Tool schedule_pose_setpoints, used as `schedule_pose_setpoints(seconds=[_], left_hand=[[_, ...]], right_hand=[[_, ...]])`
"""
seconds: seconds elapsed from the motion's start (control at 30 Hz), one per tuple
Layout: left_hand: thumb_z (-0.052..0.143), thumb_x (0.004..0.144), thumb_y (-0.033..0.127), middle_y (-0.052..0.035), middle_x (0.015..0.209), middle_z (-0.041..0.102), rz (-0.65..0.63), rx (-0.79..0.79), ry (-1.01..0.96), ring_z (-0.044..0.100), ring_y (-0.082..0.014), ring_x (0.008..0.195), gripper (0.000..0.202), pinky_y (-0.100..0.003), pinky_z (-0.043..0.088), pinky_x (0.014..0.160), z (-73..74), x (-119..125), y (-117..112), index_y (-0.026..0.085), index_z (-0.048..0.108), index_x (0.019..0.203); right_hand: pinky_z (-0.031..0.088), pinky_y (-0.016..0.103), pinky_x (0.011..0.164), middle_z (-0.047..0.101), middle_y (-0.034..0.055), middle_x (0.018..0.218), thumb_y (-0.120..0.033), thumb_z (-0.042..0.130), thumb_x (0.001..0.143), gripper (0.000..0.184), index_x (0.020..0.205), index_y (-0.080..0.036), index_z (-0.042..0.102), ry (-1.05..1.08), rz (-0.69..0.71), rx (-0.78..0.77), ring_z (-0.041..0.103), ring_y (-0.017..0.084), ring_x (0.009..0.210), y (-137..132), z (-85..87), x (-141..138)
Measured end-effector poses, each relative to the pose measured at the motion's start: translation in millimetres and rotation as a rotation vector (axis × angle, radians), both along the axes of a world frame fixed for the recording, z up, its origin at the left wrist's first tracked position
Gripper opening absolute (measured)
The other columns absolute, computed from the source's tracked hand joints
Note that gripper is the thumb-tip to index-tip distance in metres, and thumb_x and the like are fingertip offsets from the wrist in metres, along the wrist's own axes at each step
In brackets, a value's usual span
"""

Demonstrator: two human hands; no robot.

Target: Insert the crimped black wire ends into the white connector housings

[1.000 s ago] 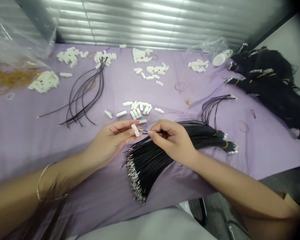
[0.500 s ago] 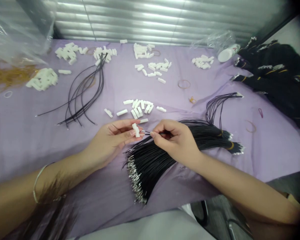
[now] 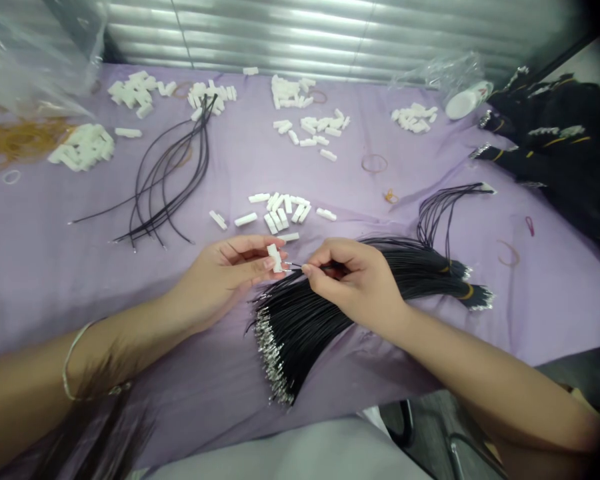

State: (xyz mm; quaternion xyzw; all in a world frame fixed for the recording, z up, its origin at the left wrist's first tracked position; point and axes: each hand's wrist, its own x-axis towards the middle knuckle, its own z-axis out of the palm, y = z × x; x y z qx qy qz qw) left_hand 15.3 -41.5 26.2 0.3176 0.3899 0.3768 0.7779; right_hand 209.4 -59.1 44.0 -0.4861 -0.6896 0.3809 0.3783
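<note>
My left hand (image 3: 225, 277) pinches a small white plastic connector (image 3: 275, 258) between thumb and fingertips. My right hand (image 3: 355, 280) pinches one thin black wire (image 3: 296, 266), whose metal tip touches the connector's end. Both hands hover over a big bundle of black wires (image 3: 305, 320) with metal terminals fanned toward me, tied by yellow bands at its right end. A loose group of white connectors (image 3: 280, 215) lies just beyond my hands on the purple cloth (image 3: 55, 267).
Several black wires joined in a connector (image 3: 165, 180) lie at the left. More white connector piles (image 3: 83, 150) dot the far cloth. A short wire set (image 3: 443, 207) curls at the right. Dark wire bundles (image 3: 555, 153) are heaped far right. Rubber bands (image 3: 375, 163) lie about.
The view has shifted slightly; my hands keep the same grips and stay together, with the wire tip still at the connector.
</note>
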Motion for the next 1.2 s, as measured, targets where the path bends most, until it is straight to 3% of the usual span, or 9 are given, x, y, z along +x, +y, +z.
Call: schedule_pose_setpoints(seconds=[0.43,0.7,0.9,1.2], left_hand=[[0.075,0.071,0.013,-0.0017,0.085,0.072,0.016,0.029,0.026,0.067,-0.0119,0.078,0.020,-0.026,0.053,0.081,-0.1,0.4,-0.4,0.019,0.073,0.090],[0.074,0.073,0.014,-0.0008,0.087,0.071,-0.022,0.074,0.064,0.066,-0.0111,0.079,0.020,-0.023,0.052,0.081,-2.8,-2.2,-2.4,0.019,0.072,0.092],[0.071,0.077,0.013,0.0013,0.085,0.069,-0.061,0.104,0.101,0.064,-0.0082,0.078,0.015,-0.018,0.052,0.078,4.2,-2.2,-2.8,0.017,0.070,0.091],[0.072,0.073,0.008,0.0000,0.085,0.070,0.009,0.044,0.071,0.065,-0.0090,0.075,0.017,-0.020,0.053,0.076,7.8,2.5,-2.2,0.015,0.071,0.088]], right_hand=[[0.034,0.016,0.047,0.050,-0.0042,0.055,-0.014,0.062,0.074,0.012,0.062,-0.013,0.059,-0.036,-0.026,-0.024,0.041,0.004,0.050,0.2,-0.5,-0.8],[0.033,0.017,0.048,0.050,-0.0043,0.056,-0.012,0.061,0.073,0.012,0.062,-0.014,0.058,-0.089,-0.033,0.061,0.040,0.004,0.051,0.0,0.3,-1.1],[0.033,0.017,0.049,0.048,-0.0050,0.054,-0.011,0.062,0.073,0.012,0.062,-0.014,0.058,-0.103,-0.027,0.078,0.039,0.004,0.050,-0.7,0.0,-2.0],[0.036,0.018,0.052,0.050,-0.0030,0.060,-0.013,0.061,0.076,0.011,0.065,-0.015,0.058,-0.135,0.059,0.218,0.043,0.006,0.054,0.5,-2.0,0.9]])
